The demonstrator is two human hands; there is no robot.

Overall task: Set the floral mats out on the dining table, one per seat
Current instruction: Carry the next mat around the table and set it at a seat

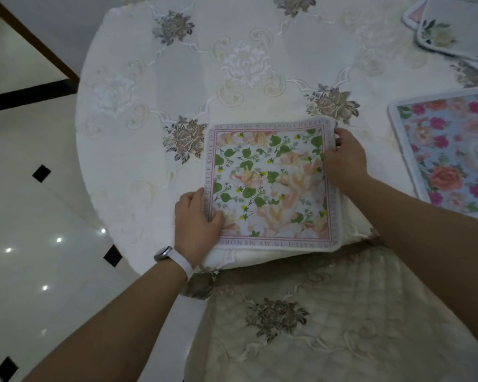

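Now the leafy mat point(268, 183) lies on the tabletop point(177, 78) between my hands, just past the chair point(315, 326). My left hand point(198, 219) pinches its near corner, my right hand point(345, 158) grips the far corner; best I tug both evenly, squaring it to the edge.

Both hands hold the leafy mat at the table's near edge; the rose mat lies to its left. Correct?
No. The head view shows the rose mat to the right of the leafy mat, not left. The left hand and right hand do hold the leafy mat at the table's near edge.
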